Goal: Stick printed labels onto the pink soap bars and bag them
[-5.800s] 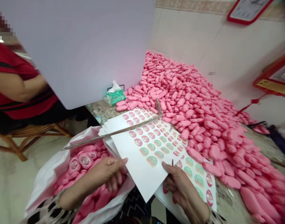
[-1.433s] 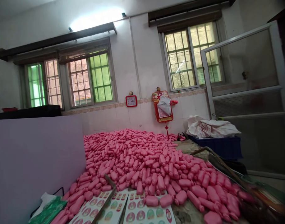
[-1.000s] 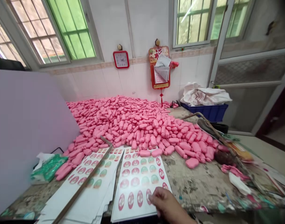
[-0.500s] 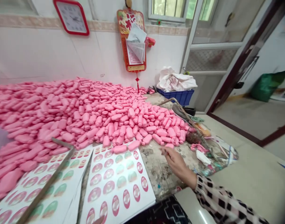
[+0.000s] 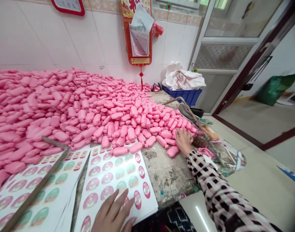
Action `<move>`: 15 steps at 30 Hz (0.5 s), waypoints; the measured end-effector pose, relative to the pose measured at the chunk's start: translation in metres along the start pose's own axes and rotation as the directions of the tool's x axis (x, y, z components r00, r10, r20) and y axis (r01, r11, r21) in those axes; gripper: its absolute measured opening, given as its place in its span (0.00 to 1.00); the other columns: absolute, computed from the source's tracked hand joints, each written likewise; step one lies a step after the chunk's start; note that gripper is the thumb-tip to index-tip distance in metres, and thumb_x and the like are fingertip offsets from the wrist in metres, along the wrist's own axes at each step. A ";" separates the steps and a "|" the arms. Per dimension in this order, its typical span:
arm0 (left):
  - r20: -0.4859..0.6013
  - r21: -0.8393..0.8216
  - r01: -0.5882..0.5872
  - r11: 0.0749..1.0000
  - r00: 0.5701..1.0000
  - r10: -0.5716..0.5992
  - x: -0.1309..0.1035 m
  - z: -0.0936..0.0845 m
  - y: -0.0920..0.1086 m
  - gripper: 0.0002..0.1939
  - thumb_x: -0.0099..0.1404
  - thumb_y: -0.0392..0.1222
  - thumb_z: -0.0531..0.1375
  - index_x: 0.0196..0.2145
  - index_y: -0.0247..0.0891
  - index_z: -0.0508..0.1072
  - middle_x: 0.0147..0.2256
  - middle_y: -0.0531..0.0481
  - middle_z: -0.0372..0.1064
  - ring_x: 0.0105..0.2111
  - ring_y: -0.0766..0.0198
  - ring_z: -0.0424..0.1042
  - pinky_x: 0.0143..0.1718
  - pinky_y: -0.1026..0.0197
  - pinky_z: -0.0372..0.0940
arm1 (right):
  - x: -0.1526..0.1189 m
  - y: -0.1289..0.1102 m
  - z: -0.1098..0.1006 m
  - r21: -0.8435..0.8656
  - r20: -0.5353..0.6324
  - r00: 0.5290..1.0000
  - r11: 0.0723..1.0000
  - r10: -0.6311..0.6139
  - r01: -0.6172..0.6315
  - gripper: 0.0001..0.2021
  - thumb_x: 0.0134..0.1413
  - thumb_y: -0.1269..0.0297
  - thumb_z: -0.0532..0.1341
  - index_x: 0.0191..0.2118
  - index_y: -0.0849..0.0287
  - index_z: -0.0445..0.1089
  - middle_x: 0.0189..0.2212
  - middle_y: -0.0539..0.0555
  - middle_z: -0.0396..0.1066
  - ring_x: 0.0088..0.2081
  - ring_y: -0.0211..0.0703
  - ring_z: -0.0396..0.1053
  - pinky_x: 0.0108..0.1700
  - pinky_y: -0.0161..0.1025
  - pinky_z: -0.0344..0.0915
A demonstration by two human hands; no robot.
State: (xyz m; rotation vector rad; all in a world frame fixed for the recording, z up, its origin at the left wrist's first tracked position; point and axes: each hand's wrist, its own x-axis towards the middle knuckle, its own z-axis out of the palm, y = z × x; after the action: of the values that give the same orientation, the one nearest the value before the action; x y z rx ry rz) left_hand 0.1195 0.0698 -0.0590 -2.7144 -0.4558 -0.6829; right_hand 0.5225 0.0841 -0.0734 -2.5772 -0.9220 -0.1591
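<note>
Right hand (image 5: 184, 141) had moved to four o'clock against heaped pink bottles (image 5: 89, 117), grip undeterminable; left hand (image 5: 111, 216), fingers (image 5: 122, 197) spread, overlay the sticker sheet (image 5: 113, 170) at seven; visible bottles were unlabelled, visible stickers (image 5: 146, 190) unpeeled.

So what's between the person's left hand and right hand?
In the head view, starting from the left hand: part of the sticker sheet, a patch of worn tabletop, then a pink bottle just short of the right hand.
</note>
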 end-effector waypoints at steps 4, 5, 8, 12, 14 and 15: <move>0.119 0.085 -0.003 0.996 0.993 -0.007 0.005 0.009 0.013 0.28 0.60 0.60 0.54 0.56 0.51 0.64 0.57 0.51 0.61 0.53 0.49 0.64 0.45 0.50 0.65 | 0.003 -0.002 0.010 0.004 0.042 0.999 1.000 -0.028 0.027 0.23 0.61 0.60 0.41 0.59 0.48 0.60 0.58 0.54 0.58 0.60 0.59 0.48 0.54 0.65 0.46; 0.154 0.075 0.012 0.997 0.988 -0.023 0.004 0.013 0.017 0.29 0.61 0.60 0.53 0.58 0.51 0.62 0.59 0.51 0.58 0.54 0.48 0.62 0.46 0.48 0.64 | 0.000 -0.003 0.012 0.005 0.049 0.998 0.999 -0.043 0.043 0.23 0.61 0.60 0.41 0.58 0.48 0.60 0.57 0.54 0.59 0.59 0.59 0.49 0.54 0.65 0.46; 0.249 0.009 0.091 0.996 0.964 -0.090 -0.001 0.024 0.028 0.30 0.61 0.59 0.53 0.60 0.52 0.58 0.61 0.50 0.53 0.56 0.46 0.58 0.49 0.46 0.61 | -0.013 -0.012 0.016 0.009 0.064 0.991 0.993 -0.117 0.117 0.24 0.60 0.60 0.40 0.59 0.48 0.60 0.57 0.54 0.60 0.58 0.58 0.51 0.54 0.62 0.47; 0.353 -0.053 0.202 0.978 0.920 -0.170 -0.007 0.032 0.038 0.32 0.60 0.59 0.55 0.60 0.53 0.56 0.62 0.49 0.52 0.58 0.44 0.55 0.52 0.43 0.57 | -0.037 -0.031 0.021 0.032 0.080 0.961 0.965 -0.264 0.262 0.24 0.61 0.60 0.40 0.59 0.50 0.59 0.58 0.53 0.58 0.58 0.56 0.51 0.54 0.56 0.50; 0.366 -0.065 0.223 0.973 0.912 -0.184 -0.008 0.031 0.040 0.32 0.61 0.60 0.54 0.61 0.54 0.54 0.62 0.49 0.50 0.59 0.44 0.53 0.53 0.42 0.56 | -0.049 -0.041 0.023 0.041 0.081 0.922 0.925 -0.379 0.377 0.24 0.61 0.61 0.41 0.59 0.49 0.59 0.59 0.52 0.57 0.58 0.55 0.50 0.54 0.56 0.51; 0.365 -0.071 0.226 0.971 0.912 -0.186 -0.008 0.031 0.041 0.32 0.61 0.60 0.53 0.62 0.54 0.53 0.63 0.50 0.49 0.59 0.44 0.52 0.54 0.42 0.55 | -0.053 -0.047 0.023 0.047 0.082 0.900 0.903 -0.429 0.426 0.24 0.61 0.61 0.41 0.60 0.49 0.58 0.60 0.52 0.56 0.59 0.56 0.49 0.54 0.57 0.51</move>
State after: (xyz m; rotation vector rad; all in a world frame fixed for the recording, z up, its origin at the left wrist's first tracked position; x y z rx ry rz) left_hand 0.1399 0.0424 -0.0977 -2.9334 -0.8235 -0.2635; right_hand 0.4511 0.0951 -0.0921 -2.3327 -1.5070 -0.1493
